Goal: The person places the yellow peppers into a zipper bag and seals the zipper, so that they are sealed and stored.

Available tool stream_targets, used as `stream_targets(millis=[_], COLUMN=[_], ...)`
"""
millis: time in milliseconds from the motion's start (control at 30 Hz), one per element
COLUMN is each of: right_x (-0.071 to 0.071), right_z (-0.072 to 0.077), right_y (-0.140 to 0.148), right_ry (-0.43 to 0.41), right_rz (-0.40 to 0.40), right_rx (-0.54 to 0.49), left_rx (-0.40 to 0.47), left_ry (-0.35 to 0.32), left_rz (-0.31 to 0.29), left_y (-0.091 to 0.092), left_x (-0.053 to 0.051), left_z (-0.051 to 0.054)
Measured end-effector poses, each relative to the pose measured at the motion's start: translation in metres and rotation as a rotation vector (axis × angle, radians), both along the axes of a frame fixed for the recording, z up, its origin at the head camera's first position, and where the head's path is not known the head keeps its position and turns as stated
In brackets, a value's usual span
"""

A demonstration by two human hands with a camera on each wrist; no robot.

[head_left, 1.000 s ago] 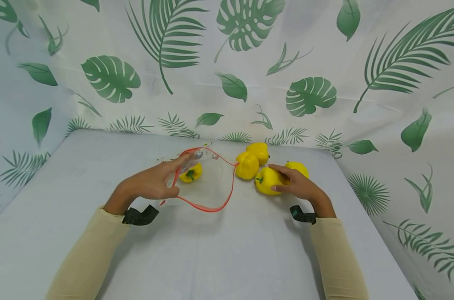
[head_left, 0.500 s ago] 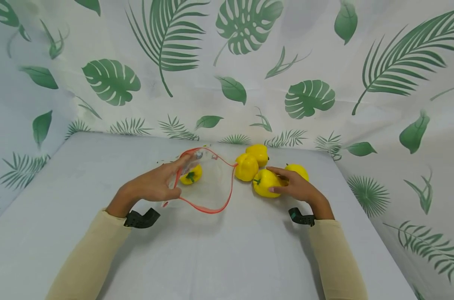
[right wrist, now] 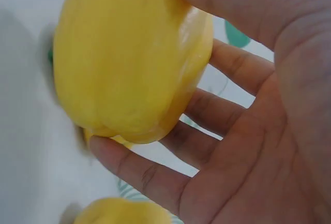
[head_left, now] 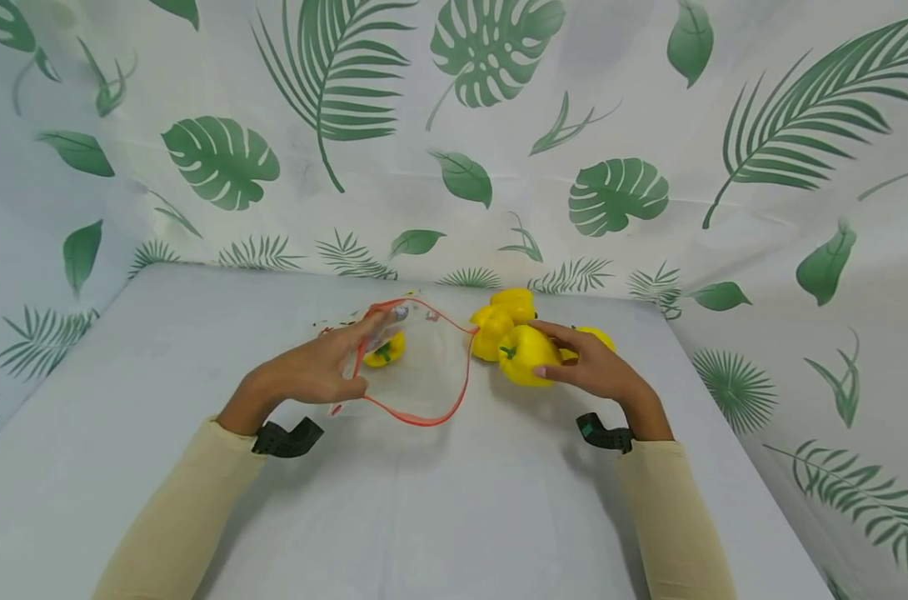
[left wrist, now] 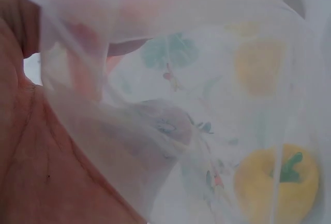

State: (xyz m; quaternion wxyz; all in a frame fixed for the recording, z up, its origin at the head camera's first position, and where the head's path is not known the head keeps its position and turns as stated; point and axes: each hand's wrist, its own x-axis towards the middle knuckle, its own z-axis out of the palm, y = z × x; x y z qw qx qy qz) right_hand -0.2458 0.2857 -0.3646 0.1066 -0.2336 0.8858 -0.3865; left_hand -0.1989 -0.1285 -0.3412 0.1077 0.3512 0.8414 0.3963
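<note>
My left hand [head_left: 311, 367] holds a clear zip bag [head_left: 424, 420] by its left side, the red-edged mouth spread wide and facing me. Inside the bag, as the left wrist view shows through the cloudy plastic, lies a yellow bell pepper [left wrist: 282, 185] with a green stem. Fingers and thumb of my right hand [head_left: 600, 371] grip another yellow bell pepper [head_left: 525, 357], lifted a little off the table, its stem pointing left. Close up in the right wrist view, the thumb lies on one side of this pepper [right wrist: 129, 63] and the fingers on the other.
Just behind the held pepper, two more yellow bell peppers, one nearer [head_left: 490, 333] and one farther [head_left: 512, 303], touch near the bag's right edge. A further pepper [head_left: 598, 337] sits partly hidden behind my right hand. A leaf-printed backdrop [head_left: 529, 183] rises behind the white table [head_left: 454, 517].
My right hand has raised the bell pepper from the table and shifted it slightly left toward the bag. The left hand and bag have barely moved.
</note>
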Motion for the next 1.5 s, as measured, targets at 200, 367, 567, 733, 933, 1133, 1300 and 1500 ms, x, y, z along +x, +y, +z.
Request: stream_targets(millis=[200,367,567,733,933,1133,1300,1500], right_x=[0.009,0.019,0.027,0.031,0.035,0.044,0.053,0.064], right_z=[0.014,0.024,0.032,0.036,0.042,0.049,0.053,0.054], right_y=[-0.011,-0.022,-0.031,-0.034,-0.036,-0.041,-0.047,-0.061], right_ry=[0.064,0.132,0.162,0.177,0.222,0.253,0.264,0.243], right_rz=[0.039,0.037,0.049,0.068,0.066,0.087,0.137,0.183], right_rx=[-0.080,-0.140,-0.211,-0.277,-0.284,-0.337,-0.375,-0.380], left_rx=[-0.002,-0.021,-0.042,-0.026,-0.006,0.005,0.013,-0.014], left_ry=[0.017,-0.039,-0.074,-0.035,0.007,0.028,-0.011,-0.010], left_rz=[-0.016,0.007,0.034,0.007,-0.013,-0.023,-0.017,-0.007], left_y=[0.002,0.005,0.007,0.005,0.003,0.004,0.006,0.007], left_x=[0.000,0.000,0.002,0.000,-0.001,-0.001,0.000,0.001], left_z=[-0.001,-0.002,-0.001,-0.002,-0.003,-0.002,-0.002,-0.002])
